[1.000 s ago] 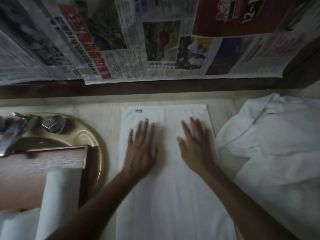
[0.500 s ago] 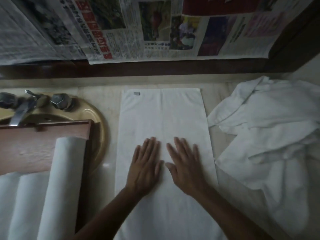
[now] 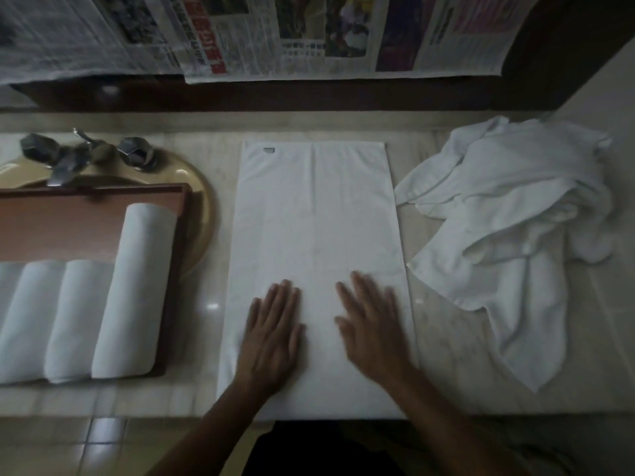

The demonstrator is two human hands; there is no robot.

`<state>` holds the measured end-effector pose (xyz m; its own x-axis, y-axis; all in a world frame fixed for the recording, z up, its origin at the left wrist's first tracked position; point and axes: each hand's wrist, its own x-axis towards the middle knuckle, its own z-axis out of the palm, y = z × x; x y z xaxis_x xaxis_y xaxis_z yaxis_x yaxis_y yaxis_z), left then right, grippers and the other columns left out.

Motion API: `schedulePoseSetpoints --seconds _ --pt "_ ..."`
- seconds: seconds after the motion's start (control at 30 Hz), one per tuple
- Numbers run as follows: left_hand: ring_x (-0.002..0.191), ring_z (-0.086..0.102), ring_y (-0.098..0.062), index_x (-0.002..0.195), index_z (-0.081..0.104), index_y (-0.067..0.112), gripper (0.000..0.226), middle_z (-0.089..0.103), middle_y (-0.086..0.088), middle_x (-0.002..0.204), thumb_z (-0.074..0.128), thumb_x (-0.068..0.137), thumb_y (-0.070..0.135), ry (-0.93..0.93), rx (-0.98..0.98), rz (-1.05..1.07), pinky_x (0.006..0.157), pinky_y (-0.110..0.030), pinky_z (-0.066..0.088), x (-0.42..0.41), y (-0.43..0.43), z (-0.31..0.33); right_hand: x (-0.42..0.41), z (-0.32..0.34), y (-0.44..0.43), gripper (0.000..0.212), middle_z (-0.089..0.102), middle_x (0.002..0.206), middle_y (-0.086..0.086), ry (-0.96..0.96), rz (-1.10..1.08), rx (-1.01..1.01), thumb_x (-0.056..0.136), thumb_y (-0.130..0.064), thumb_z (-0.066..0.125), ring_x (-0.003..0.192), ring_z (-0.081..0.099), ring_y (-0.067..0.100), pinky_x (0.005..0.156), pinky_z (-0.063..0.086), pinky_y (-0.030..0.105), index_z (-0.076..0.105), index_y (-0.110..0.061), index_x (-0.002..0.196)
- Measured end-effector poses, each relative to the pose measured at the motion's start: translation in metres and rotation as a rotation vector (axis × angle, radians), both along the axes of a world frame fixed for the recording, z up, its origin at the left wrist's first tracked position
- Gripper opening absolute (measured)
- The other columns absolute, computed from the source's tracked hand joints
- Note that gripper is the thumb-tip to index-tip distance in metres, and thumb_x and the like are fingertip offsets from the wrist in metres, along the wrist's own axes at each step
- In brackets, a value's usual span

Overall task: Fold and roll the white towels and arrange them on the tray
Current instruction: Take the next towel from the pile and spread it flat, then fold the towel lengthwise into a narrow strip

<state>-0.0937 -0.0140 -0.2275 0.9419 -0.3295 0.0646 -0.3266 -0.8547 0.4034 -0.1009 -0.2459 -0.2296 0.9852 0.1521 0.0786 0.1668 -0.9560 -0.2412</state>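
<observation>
A white towel lies flat on the marble counter as a long folded strip, its small label at the far left corner. My left hand rests palm down on its near part, fingers apart. My right hand lies flat beside it on the same towel, slightly blurred. A brown wooden tray sits to the left over the basin and holds rolled white towels side by side. A loose heap of white towels lies to the right.
A tan basin with a metal tap and two knobs sits under the tray's far end. Newspaper sheets hang along the back wall. The counter's front edge runs near me, tiled floor below.
Both hands have slid toward me along the towel, from its far half to its near part. The view has tilted down, showing more of the tray and the counter edge.
</observation>
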Motion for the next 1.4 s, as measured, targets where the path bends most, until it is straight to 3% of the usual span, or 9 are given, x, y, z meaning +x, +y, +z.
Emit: schedulePoseSetpoints --seconds 0.1,0.2,0.3,0.4,0.57,0.93,1.17,1.3,1.4 --pt "0.158 0.018 -0.028 0.160 0.031 0.009 0.061 0.020 -0.008 0.170 0.039 0.105 0.035 -0.055 0.119 0.094 0.121 -0.060 0.025 -0.010 0.052 -0.005 0.014 -0.004 -0.069 0.055 0.031 0.165 0.014 -0.037 -0.150 -0.056 0.107 -0.037 0.042 0.153 0.028 0.033 0.119 0.026 0.057 0.042 -0.013 0.156" --pt "0.158 0.015 -0.030 0.161 0.028 0.006 0.065 0.017 -0.011 0.171 0.041 0.104 0.034 -0.048 0.089 0.180 0.122 -0.061 0.021 -0.026 0.078 0.001 0.003 0.003 -0.100 0.056 0.035 0.162 0.022 -0.069 -0.246 -0.045 0.108 -0.036 0.040 0.146 0.038 0.041 0.118 0.031 0.055 0.041 -0.005 0.155" --pt "0.158 0.017 -0.029 0.161 0.027 0.008 0.064 0.019 -0.012 0.170 0.036 0.105 0.037 -0.042 0.042 0.144 0.124 -0.060 0.018 -0.034 0.036 0.010 -0.024 0.008 -0.039 0.063 0.017 0.169 0.019 -0.007 -0.234 -0.003 0.106 -0.040 0.039 0.156 0.017 0.039 0.123 0.019 0.061 0.029 -0.012 0.161" --pt "0.159 0.007 -0.025 0.164 0.019 0.016 0.065 0.008 -0.006 0.173 0.030 0.106 0.042 0.064 0.011 0.015 0.126 -0.057 0.013 -0.039 -0.003 0.009 -0.048 0.010 0.025 0.065 0.009 0.172 0.010 0.113 -0.055 -0.025 0.105 -0.050 0.033 0.159 0.003 0.030 0.125 0.010 0.060 0.023 -0.023 0.163" --pt "0.160 0.003 -0.024 0.165 0.015 0.020 0.068 0.003 -0.004 0.173 0.036 0.105 0.044 0.079 0.098 -0.016 0.126 -0.058 0.015 -0.033 0.019 0.002 -0.026 0.007 0.000 0.064 0.012 0.172 0.007 0.109 -0.108 -0.055 0.105 -0.049 0.035 0.159 0.004 0.027 0.125 0.012 0.057 0.026 -0.022 0.163" --pt "0.160 0.002 -0.024 0.165 0.014 0.019 0.067 0.003 -0.004 0.173 0.036 0.106 0.043 0.075 0.050 -0.011 0.127 -0.055 0.015 -0.057 0.039 0.004 -0.050 0.009 0.013 0.064 0.006 0.173 0.003 0.129 -0.129 -0.073 0.107 -0.052 0.025 0.159 -0.001 0.023 0.128 0.008 0.052 0.018 -0.024 0.164" --pt "0.160 0.002 -0.026 0.165 0.015 0.018 0.067 0.004 -0.008 0.173 0.027 0.106 0.048 0.115 0.072 -0.008 0.126 -0.057 0.014 -0.058 0.040 0.006 -0.050 0.011 0.015 0.063 0.019 0.170 0.003 0.113 -0.141 -0.001 0.104 -0.051 0.035 0.158 0.012 0.024 0.126 0.015 0.051 0.031 -0.025 0.161" --pt "0.155 0.022 -0.035 0.156 0.037 0.014 0.064 0.031 -0.015 0.165 0.039 0.099 0.045 0.147 0.077 0.068 0.122 -0.055 0.024 -0.049 0.021 0.024 -0.023 0.021 0.003 0.055 0.047 0.154 0.007 0.049 -0.166 0.091 0.099 -0.051 0.045 0.144 0.040 0.030 0.116 0.035 0.050 0.055 -0.021 0.144" --pt "0.144 0.039 -0.032 0.147 0.047 0.017 0.055 0.046 -0.010 0.153 0.049 0.097 0.041 0.116 0.028 0.085 0.116 -0.050 0.035 -0.039 -0.007 0.038 0.016 0.031 -0.013 0.046 0.056 0.143 0.011 -0.018 -0.195 0.148 0.097 -0.043 0.050 0.134 0.049 0.033 0.110 0.042 0.048 0.063 -0.016 0.132"
